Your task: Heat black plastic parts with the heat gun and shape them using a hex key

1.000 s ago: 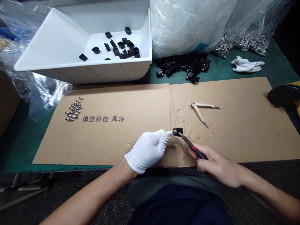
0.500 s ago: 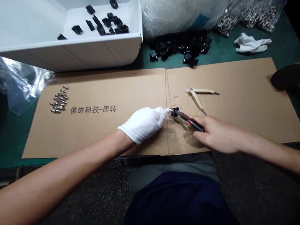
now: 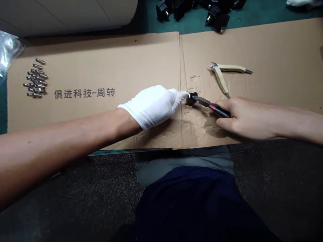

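My left hand (image 3: pixel 156 104), in a white glove, has its fingers closed in a pinch at the left end of a small black plastic part (image 3: pixel 192 99). A bit of shiny metal shows at the fingertips; its shape is too small to make out. My right hand (image 3: pixel 242 116), bare, is wrapped round the dark, red-marked handles of a pair of pliers (image 3: pixel 213 107). The pliers' jaws meet the black part from the right. Behind the right hand, cutters with cream handles (image 3: pixel 222 77) lie spread on the cardboard (image 3: pixel 141 64).
Several small metal cylinders (image 3: pixel 36 80) lie in a cluster at the left on the cardboard. Behind it are a white bin (image 3: pixel 68 15) and a pile of black plastic parts (image 3: pixel 180 8) on the green tabletop (image 3: pixel 242 20). Clear plastic (image 3: pixel 7 50) lies far left.
The camera view has tipped downward and come closer, so things sit higher in the picture. Both hands keep their hold at the black part; the pliers stay against it.
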`<state>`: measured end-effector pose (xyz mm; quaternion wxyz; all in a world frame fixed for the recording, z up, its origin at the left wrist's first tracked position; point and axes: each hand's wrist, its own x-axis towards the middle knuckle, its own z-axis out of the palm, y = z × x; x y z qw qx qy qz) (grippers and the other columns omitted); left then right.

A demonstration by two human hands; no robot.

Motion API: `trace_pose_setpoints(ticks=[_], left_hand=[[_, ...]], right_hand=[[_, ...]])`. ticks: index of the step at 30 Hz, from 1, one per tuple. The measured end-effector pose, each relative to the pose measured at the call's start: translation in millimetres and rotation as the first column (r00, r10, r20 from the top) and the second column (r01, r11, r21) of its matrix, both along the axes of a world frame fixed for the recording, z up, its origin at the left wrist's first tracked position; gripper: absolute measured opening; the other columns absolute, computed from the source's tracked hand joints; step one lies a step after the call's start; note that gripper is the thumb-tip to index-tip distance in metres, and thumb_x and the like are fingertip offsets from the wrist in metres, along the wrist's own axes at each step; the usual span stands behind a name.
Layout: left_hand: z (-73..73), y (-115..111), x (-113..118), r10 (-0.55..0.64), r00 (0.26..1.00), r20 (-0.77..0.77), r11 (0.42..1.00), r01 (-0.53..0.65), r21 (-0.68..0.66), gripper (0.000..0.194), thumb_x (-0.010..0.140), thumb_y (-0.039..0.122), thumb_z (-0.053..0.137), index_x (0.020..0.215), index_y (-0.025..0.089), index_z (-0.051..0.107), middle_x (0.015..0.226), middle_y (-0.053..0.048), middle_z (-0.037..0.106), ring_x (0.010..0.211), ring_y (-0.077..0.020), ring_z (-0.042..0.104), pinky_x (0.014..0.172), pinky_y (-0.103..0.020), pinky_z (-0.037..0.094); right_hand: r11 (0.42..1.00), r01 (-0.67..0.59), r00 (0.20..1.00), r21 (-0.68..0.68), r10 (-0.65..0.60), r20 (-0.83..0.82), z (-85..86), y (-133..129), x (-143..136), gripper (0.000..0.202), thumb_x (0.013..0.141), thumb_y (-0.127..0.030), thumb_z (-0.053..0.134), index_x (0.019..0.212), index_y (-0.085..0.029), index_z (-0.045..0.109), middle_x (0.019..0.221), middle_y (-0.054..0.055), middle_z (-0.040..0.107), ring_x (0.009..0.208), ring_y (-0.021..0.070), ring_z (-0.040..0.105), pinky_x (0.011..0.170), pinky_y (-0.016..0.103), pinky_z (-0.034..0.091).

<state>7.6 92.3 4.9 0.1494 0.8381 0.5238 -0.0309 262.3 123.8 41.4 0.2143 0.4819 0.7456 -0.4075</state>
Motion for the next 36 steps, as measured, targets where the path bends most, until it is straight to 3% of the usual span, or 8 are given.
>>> trace_pose_setpoints(ticks=[4, 7, 10, 12, 15, 26, 30, 36], left_hand=[[-0.6, -6.5, 2.4, 0.119, 0.958, 0.262, 0.981, -0.155, 0.120, 0.055, 0.109, 0.040, 0.024, 0.099, 0.018, 0.074, 0.076, -0.005, 0.074, 0.065, -0.0205, 0.070, 0.065, -0.032, 0.050], [-1.4, -15.8, 11.8, 0.207, 0.867, 0.453, 0.899, -0.351, 0.261, 0.052, 0.110, 0.037, 0.026, 0.096, 0.017, 0.071, 0.080, -0.006, 0.075, 0.064, -0.0176, 0.069, 0.063, -0.030, 0.050], [-4.2, -23.5, 22.3, 0.223, 0.733, 0.643, 0.852, -0.467, 0.236, 0.049, 0.110, 0.034, 0.028, 0.084, 0.018, 0.066, 0.062, 0.000, 0.064, 0.051, -0.0122, 0.058, 0.057, -0.026, 0.047], [-6.3, -27.1, 26.5, 0.273, 0.647, 0.712, 0.823, -0.540, 0.175, 0.048, 0.109, 0.035, 0.031, 0.074, 0.019, 0.059, 0.057, 0.002, 0.055, 0.049, -0.0111, 0.052, 0.055, -0.026, 0.043], [-9.9, -31.5, 27.1, 0.313, 0.606, 0.732, 0.795, -0.588, 0.147, 0.049, 0.109, 0.038, 0.031, 0.070, 0.021, 0.054, 0.058, 0.002, 0.052, 0.049, -0.0116, 0.049, 0.051, -0.028, 0.038], [-22.6, -34.2, 27.0, 0.497, 0.462, 0.735, 0.695, -0.719, -0.018, 0.053, 0.110, 0.043, 0.023, 0.068, 0.023, 0.048, 0.057, 0.003, 0.052, 0.047, -0.0114, 0.047, 0.045, -0.026, 0.039], [-12.3, -30.4, 18.7, 0.508, 0.508, 0.696, 0.720, -0.694, -0.019, 0.052, 0.110, 0.037, 0.023, 0.069, 0.023, 0.050, 0.056, 0.003, 0.053, 0.046, -0.0121, 0.049, 0.046, -0.026, 0.042], [12.7, -28.9, -21.3, 0.409, 0.716, 0.566, 0.869, -0.495, -0.001, 0.036, 0.103, 0.033, 0.044, 0.079, 0.019, 0.067, 0.073, -0.004, 0.072, 0.065, -0.0185, 0.068, 0.069, -0.031, 0.054]], right_hand=[[0.927, 0.153, 0.910, -0.344, -0.268, -0.316, 3.6, -0.4, 4.6, 0.012, 0.079, -0.021, 0.060, 0.078, -0.021, 0.048, 0.065, -0.003, 0.045, 0.055, 0.0121, 0.039, 0.050, 0.029, 0.027], [0.571, 0.168, 0.642, -0.804, -0.682, -0.350, 0.2, -15.2, 1.2, 0.021, 0.072, -0.018, 0.058, 0.086, -0.023, 0.044, 0.072, -0.004, 0.039, 0.055, 0.0099, 0.030, 0.046, 0.025, 0.023], [0.206, -0.073, 0.397, -0.976, -0.891, -0.218, -13.1, -37.4, -9.8, 0.029, 0.063, -0.016, 0.057, 0.086, -0.023, 0.040, 0.071, -0.007, 0.031, 0.054, 0.0077, 0.018, 0.046, 0.022, 0.016], [0.075, -0.251, 0.316, -0.965, -0.936, -0.155, -23.4, -51.2, -19.5, 0.030, 0.062, -0.018, 0.057, 0.084, -0.023, 0.038, 0.069, -0.007, 0.027, 0.053, 0.0072, 0.017, 0.046, 0.021, 0.016], [-0.023, -0.409, 0.256, -0.912, -0.962, -0.091, -34.7, -67.6, -34.4, 0.030, 0.063, -0.020, 0.058, 0.083, -0.023, 0.036, 0.068, -0.007, 0.026, 0.051, 0.0073, 0.018, 0.045, 0.021, 0.016], [-0.005, -0.581, 0.050, -0.814, -0.998, -0.029, -34.5, -90.2, -87.6, 0.028, 0.061, -0.026, 0.053, 0.078, -0.025, 0.032, 0.062, -0.009, 0.022, 0.046, 0.0072, 0.011, 0.038, 0.019, 0.015], [0.059, -0.386, 0.092, -0.920, -0.991, -0.102, -34.6, -85.5, -85.7, 0.032, 0.055, -0.029, 0.053, 0.077, -0.025, 0.030, 0.061, -0.010, 0.022, 0.045, 0.0070, 0.011, 0.037, 0.019, 0.014], [0.201, -0.030, 0.218, -0.979, -0.955, -0.203, -36.1, -60.6, -34.5, 0.024, 0.068, -0.009, 0.057, 0.085, -0.021, 0.045, 0.072, -0.007, 0.036, 0.053, 0.0067, 0.016, 0.044, 0.020, 0.013]])
